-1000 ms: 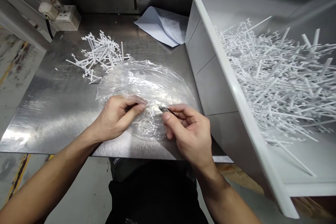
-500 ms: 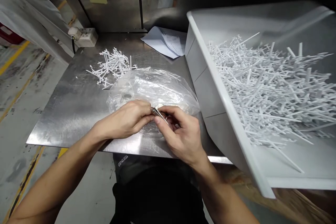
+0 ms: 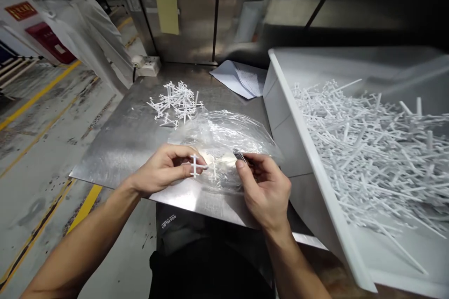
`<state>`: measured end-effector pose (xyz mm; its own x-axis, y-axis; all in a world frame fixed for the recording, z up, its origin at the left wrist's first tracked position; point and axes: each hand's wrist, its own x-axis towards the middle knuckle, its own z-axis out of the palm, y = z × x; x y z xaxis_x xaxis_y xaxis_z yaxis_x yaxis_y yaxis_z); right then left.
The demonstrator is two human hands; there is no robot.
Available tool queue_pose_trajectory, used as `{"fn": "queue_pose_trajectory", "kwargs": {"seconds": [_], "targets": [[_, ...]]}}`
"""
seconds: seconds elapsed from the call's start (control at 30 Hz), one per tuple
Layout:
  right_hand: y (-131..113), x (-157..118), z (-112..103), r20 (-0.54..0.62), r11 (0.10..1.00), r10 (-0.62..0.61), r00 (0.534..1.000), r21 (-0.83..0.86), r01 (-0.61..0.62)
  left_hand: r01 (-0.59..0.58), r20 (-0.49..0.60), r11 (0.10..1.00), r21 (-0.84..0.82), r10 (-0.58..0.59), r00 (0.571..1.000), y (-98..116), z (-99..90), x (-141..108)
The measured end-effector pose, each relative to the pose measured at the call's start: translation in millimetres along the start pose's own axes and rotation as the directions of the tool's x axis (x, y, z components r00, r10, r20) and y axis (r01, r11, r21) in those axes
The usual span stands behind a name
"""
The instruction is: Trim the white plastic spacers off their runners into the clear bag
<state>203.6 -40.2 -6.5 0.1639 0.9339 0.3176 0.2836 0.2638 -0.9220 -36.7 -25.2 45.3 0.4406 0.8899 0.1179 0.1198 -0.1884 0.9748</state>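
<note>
My left hand [image 3: 159,170] pinches a small white plastic sprue [image 3: 195,166] with short cross-branches, between thumb and forefinger. In my right hand [image 3: 266,189] is a small slim metal tool [image 3: 240,156]; its tip points up and left, and the fingers hide the rest, so its kind is unclear. Beneath and beyond both hands a clear plastic bag [image 3: 228,126] lies spread on the metal table [image 3: 112,135]. Pale pieces, hard to make out, show in or under the bag between the hands. The hands are apart.
A loose heap of white sprues [image 3: 177,100] lies beyond the bag at left. To the right stands a large grey bin [image 3: 298,117] holding many more. Folded paper [image 3: 235,79] and a white socket box [image 3: 150,66] sit at the back. A person in white clothes [image 3: 87,32] stands at far left.
My hands were together at the tool and have drawn apart. The sprue now shows plainly in my left hand, while the tool stays in my right. The camera view has shifted up and left.
</note>
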Motion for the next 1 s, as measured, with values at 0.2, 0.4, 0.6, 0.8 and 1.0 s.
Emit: {"fn": "queue_pose_trajectory", "kwargs": {"seconds": [0.2, 0.4, 0.6, 0.8, 1.0], "targets": [[-2.8, -4.1, 2.6, 0.015, 0.98, -0.158, 0.987, -0.124, 0.158, -0.308, -0.53, 0.95, -0.053, 0.235, 0.815, 0.8, -44.7, 13.7], [-1.4, -9.5, 6.2, 0.013, 0.902, -0.397, 0.918, -0.178, 0.392, 0.069, -0.439, 0.819, 0.569, 0.232, 0.868, -5.0, -92.1, 89.3], [2.0, -11.2, 1.4, -0.061, 0.847, -0.517, 0.854, -0.179, 0.5, 0.148, -0.46, 0.782, 0.605, 0.192, 0.867, -15.5, -61.5, 38.7], [-11.7, -3.6, -5.6, -0.008, 0.684, -0.695, 0.719, -0.315, 0.658, 0.254, -0.345, 0.793, 0.553, -0.06, 0.937, -33.6, -37.0, -18.8], [-16.1, 8.9, -5.3, 0.001, 0.63, -0.71, 0.705, -0.448, 0.634, 0.191, -0.29, 0.76, 0.621, -0.004, 0.957, -21.8, -31.2, -2.8]]}}
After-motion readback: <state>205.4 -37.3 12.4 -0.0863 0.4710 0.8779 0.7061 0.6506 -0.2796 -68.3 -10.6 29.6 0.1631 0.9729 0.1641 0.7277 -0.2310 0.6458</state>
